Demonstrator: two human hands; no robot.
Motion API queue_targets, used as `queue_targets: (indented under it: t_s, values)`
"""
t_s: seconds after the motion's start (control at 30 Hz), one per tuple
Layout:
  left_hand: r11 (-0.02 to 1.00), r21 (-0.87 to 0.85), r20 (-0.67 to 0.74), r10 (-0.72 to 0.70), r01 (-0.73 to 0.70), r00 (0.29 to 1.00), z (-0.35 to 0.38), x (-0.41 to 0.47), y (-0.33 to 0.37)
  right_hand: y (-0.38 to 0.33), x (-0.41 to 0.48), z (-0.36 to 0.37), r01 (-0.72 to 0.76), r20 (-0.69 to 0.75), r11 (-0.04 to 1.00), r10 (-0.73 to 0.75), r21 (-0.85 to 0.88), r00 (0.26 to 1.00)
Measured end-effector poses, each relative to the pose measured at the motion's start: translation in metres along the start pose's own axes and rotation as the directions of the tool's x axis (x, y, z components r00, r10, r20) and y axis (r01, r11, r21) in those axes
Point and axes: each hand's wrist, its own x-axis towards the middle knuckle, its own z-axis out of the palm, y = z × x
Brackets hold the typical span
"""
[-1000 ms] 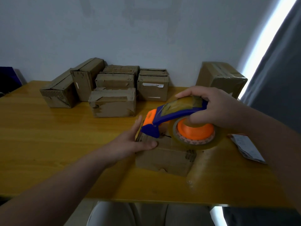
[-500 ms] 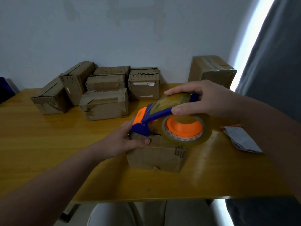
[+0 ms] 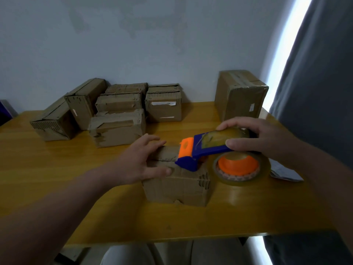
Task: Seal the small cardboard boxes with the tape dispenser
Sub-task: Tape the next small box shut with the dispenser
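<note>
while left hand [image 3: 139, 161] rests flat on box [image 3: 177, 190], right hand [image 3: 261, 138] grips tape dispenser [image 3: 208, 148] atop it.

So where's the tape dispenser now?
Head view, right of centre: the right hand holds the tape dispenser on the nearest cardboard box.

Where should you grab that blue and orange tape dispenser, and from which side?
Grip the tape dispenser by its blue body above the tape roll, coming from above and from the right, as the right hand does. Its orange cutter end points left onto the small cardboard box, so that end should probably stay free.
</note>
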Motion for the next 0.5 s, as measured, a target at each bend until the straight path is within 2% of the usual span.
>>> queue_targets:
  t_s: [0.13, 0.2, 0.37, 0.5]
  values:
    - [0.975, 0.192, 0.087, 0.097, -0.112, 0.991, 0.001, 0.010, 0.017, 0.006, 0.000, 0.003, -0.006, -0.013, 0.998, 0.007, 0.057, 1.000]
    - [0.974, 0.168, 0.087, 0.138, -0.151, 0.987, 0.005, 0.015, 0.016, 0.009, 0.001, 0.005, 0.018, -0.036, 0.997, -0.015, 0.079, 0.999]
    - [0.988, 0.099, 0.098, 0.111, -0.121, 0.989, -0.008, 0.013, 0.002, 0.011, 0.010, 0.023, 0.064, -0.064, 0.985, -0.054, 0.160, 0.996]
    - [0.984, 0.018, 0.059, 0.178, -0.179, 0.982, -0.007, 0.005, 0.000, 0.008, 0.018, 0.038, 0.091, -0.087, 0.976, -0.074, 0.198, 0.993]
